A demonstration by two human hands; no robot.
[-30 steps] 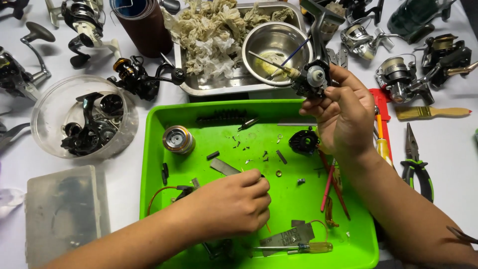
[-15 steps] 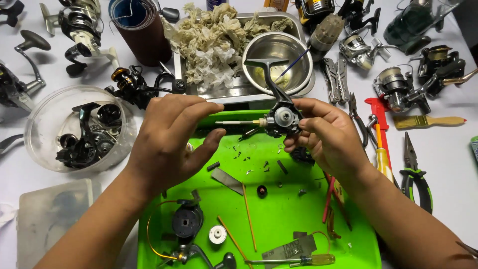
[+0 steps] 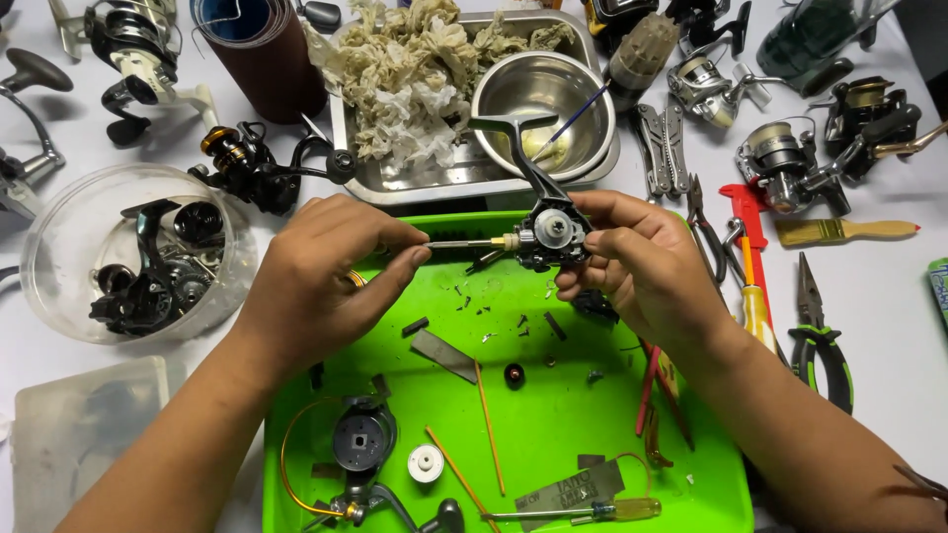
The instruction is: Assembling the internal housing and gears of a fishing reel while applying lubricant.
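My right hand (image 3: 642,262) grips a dark fishing reel body (image 3: 548,232) above the back edge of the green tray (image 3: 573,434); the reel's foot sticks up toward the steel bowl (image 3: 538,99). A thin metal shaft (image 3: 464,243) runs left out of the reel body. My left hand (image 3: 321,281) pinches the free end of that shaft between thumb and forefinger. Small loose parts lie on the tray below: a white round gear (image 3: 427,463), a dark rotor piece (image 3: 362,439), thin orange sticks and a small screwdriver (image 3: 583,511).
A metal tray of crumpled paper wipes (image 3: 415,69) sits behind. A clear round tub (image 3: 128,257) with reel parts stands at left. Several reels, pliers (image 3: 815,326), a red-handled tool (image 3: 746,237), a paintbrush (image 3: 844,230) and a sandpaper roll (image 3: 262,49) surround the green tray.
My left hand rose from the tray and took hold of the shaft. My right hand brought the reel body down and left toward the tray's back edge.
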